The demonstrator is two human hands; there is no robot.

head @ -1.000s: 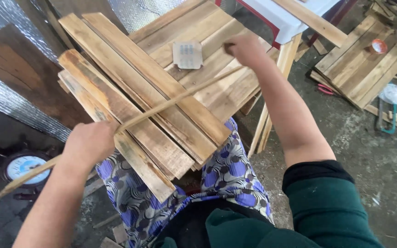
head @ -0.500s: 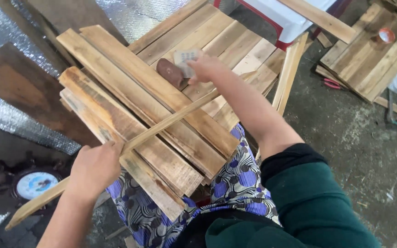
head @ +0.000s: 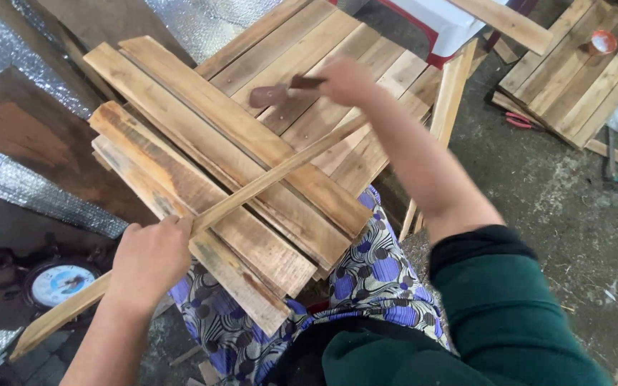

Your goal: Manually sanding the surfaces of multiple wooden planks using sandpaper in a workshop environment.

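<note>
Figure: view down over my lap, where a stack of rough wooden planks (head: pixel 202 179) rests across my knees, fanned from 10 o'clock toward 4 o'clock.

My left hand (head: pixel 150 259), at 8 o'clock, is closed around a long thin wooden strip (head: pixel 266 179). The strip crosses the planks on a diagonal, its near end passing my fist toward 8 o'clock and its far end lying under my right forearm near 1 o'clock. Compared with half a second ago, this grip and the strip's line are nearly unchanged.

My right hand (head: pixel 348 80), at 12 o'clock, is closed on the dark handle of a hammer (head: pixel 277 93). The hammer's reddish-brown head points toward 9 o'clock and appears lifted just above the pallet of joined boards (head: pixel 302 50) behind the stack. Half a second ago the same hand was lower, at the head of the hammer beside a small pale card; one second ago it was farther toward 1 o'clock, with no tool in it. The card is no longer in view.

My reading is that the hammer has now been taken up while the strip is held in place.

Surroundings: a round dial scale (head: pixel 59 282) at 8 o'clock, a second pallet (head: pixel 574 78) at 2 o'clock on the concrete floor (head: pixel 559 214).
</note>
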